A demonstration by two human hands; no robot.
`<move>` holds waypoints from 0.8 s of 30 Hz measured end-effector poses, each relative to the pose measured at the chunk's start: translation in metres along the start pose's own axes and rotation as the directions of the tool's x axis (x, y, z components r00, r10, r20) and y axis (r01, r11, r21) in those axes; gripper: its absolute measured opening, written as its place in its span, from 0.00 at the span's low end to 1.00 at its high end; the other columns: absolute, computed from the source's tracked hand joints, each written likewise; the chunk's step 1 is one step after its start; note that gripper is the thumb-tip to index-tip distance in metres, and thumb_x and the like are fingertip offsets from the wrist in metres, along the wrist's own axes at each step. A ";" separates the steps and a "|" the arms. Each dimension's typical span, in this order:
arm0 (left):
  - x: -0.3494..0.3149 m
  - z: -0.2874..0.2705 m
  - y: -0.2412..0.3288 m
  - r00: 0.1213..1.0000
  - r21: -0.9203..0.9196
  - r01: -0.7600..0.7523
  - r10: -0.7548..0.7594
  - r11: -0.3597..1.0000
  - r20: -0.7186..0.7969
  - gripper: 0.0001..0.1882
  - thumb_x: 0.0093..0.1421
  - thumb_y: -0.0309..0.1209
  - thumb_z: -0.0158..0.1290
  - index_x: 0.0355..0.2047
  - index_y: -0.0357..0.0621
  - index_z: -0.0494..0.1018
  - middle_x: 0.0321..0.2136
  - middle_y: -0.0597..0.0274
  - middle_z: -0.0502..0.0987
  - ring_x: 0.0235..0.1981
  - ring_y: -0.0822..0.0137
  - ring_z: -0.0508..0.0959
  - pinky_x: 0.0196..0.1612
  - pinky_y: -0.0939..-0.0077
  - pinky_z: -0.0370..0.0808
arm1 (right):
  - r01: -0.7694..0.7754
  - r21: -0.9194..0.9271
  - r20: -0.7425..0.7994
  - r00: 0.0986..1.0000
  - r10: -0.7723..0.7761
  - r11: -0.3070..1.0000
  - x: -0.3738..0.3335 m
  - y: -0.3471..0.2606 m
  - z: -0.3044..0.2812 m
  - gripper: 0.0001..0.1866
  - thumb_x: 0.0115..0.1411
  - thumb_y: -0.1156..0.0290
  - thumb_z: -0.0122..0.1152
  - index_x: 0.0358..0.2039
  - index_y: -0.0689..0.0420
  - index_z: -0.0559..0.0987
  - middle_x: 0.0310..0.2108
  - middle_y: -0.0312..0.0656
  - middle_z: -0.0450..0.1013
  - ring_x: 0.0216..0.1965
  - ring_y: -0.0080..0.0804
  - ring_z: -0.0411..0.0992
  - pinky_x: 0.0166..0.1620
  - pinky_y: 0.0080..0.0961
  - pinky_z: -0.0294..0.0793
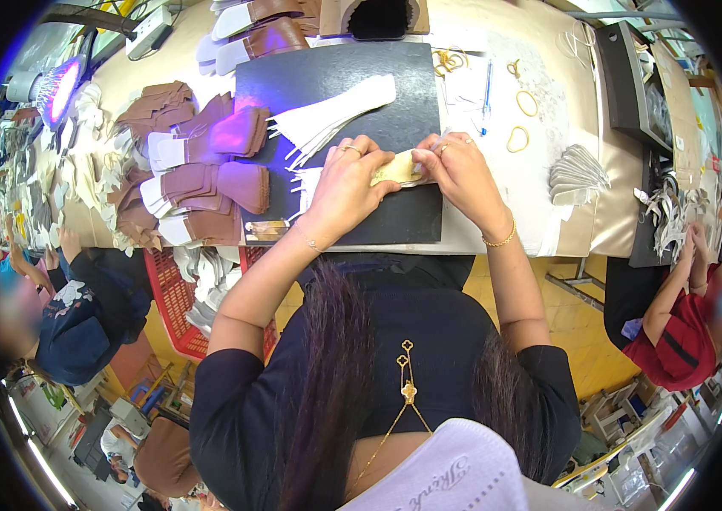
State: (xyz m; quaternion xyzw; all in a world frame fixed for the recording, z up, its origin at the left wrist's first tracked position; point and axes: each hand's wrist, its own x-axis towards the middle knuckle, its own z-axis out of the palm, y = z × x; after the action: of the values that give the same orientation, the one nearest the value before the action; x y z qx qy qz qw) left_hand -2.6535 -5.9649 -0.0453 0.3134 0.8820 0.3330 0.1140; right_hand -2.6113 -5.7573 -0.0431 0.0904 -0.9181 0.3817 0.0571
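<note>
Over the front part of a black board (412, 94), both my hands hold a small pale yellow piece (393, 169), whose material I cannot make out. My left hand (350, 183) presses its left side with thumb and fingers. At its right end my right hand (461, 175) pinches the edge, fingers bent. Part of the piece is covered by my fingers. A white piece with a fringed end (307, 183) sticks out from under my left hand. Just beyond lies a fanned stack of white strips (339, 115), narrow at one end and fringed at the other.
Stacks of brown leather pieces (195, 183) crowd the board's left side. Rubber bands (518, 139) and a blue pen (486, 98) lie to the right, near a grey-white fanned stack (580, 175). A red basket (175, 307) stands below the table edge. Co-workers sit on both sides.
</note>
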 end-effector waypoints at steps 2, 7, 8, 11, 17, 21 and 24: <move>0.000 0.000 0.000 1.000 0.002 0.001 -0.001 1.000 0.009 0.21 0.48 0.34 0.69 0.42 0.39 0.80 0.38 0.57 0.75 0.44 0.54 0.74 0.50 0.62 0.70 | -0.039 -0.017 -0.071 0.997 0.038 0.999 0.006 0.000 0.001 0.12 0.68 0.68 0.55 0.29 0.61 0.79 0.26 0.39 0.77 0.32 0.39 0.72 0.43 0.35 0.69; 0.003 -0.003 -0.004 0.999 -0.047 0.003 -0.001 0.999 0.034 0.21 0.49 0.33 0.68 0.43 0.41 0.79 0.39 0.58 0.75 0.45 0.56 0.74 0.50 0.64 0.70 | -0.095 0.167 -0.303 0.942 0.143 0.981 0.002 0.000 0.001 0.14 0.72 0.65 0.50 0.35 0.62 0.78 0.27 0.41 0.78 0.34 0.30 0.77 0.43 0.27 0.72; 0.004 -0.006 -0.006 0.999 -0.090 0.021 -0.017 0.996 0.040 0.22 0.48 0.33 0.69 0.43 0.40 0.78 0.38 0.57 0.76 0.43 0.57 0.75 0.48 0.65 0.71 | -0.139 0.253 -0.305 0.928 0.215 0.958 -0.001 0.000 0.001 0.15 0.73 0.64 0.49 0.37 0.62 0.77 0.27 0.41 0.78 0.35 0.29 0.78 0.43 0.26 0.72; 0.008 -0.013 -0.010 0.986 -0.255 0.158 -0.138 0.954 0.094 0.22 0.48 0.33 0.69 0.43 0.39 0.78 0.36 0.58 0.77 0.40 0.61 0.77 0.46 0.69 0.74 | -0.090 0.372 -0.347 0.910 0.229 0.924 -0.013 -0.001 0.005 0.17 0.75 0.62 0.44 0.41 0.63 0.75 0.29 0.42 0.77 0.38 0.28 0.79 0.44 0.23 0.74; 0.007 -0.012 -0.014 0.990 -0.228 0.118 -0.096 0.966 0.103 0.23 0.49 0.34 0.69 0.44 0.40 0.76 0.36 0.56 0.77 0.40 0.59 0.77 0.48 0.67 0.73 | -0.031 0.410 -0.369 0.908 0.197 0.912 -0.029 -0.003 0.030 0.16 0.75 0.62 0.42 0.43 0.63 0.72 0.38 0.44 0.73 0.41 0.33 0.79 0.49 0.27 0.75; -0.001 -0.002 -0.016 0.997 -0.083 -0.075 0.075 0.994 -0.003 0.22 0.52 0.34 0.67 0.45 0.40 0.76 0.39 0.55 0.77 0.44 0.53 0.75 0.51 0.62 0.70 | -0.097 0.290 -0.390 0.897 0.210 0.952 -0.033 -0.001 0.036 0.16 0.75 0.62 0.42 0.44 0.63 0.71 0.41 0.43 0.71 0.43 0.35 0.79 0.50 0.28 0.75; -0.006 0.005 -0.019 0.978 -0.069 -0.181 0.172 0.981 -0.121 0.22 0.51 0.33 0.67 0.44 0.40 0.75 0.39 0.56 0.77 0.44 0.53 0.75 0.51 0.62 0.70 | -0.116 0.548 -0.324 0.884 0.338 0.829 -0.033 -0.003 0.036 0.16 0.76 0.62 0.42 0.46 0.63 0.71 0.40 0.42 0.70 0.45 0.35 0.79 0.50 0.28 0.74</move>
State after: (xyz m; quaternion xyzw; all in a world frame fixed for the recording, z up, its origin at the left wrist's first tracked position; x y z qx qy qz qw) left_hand -2.6562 -5.9769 -0.0610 0.3660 0.8419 0.3939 0.0458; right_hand -2.5796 -5.7811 -0.0726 -0.0914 -0.7543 0.6265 0.1737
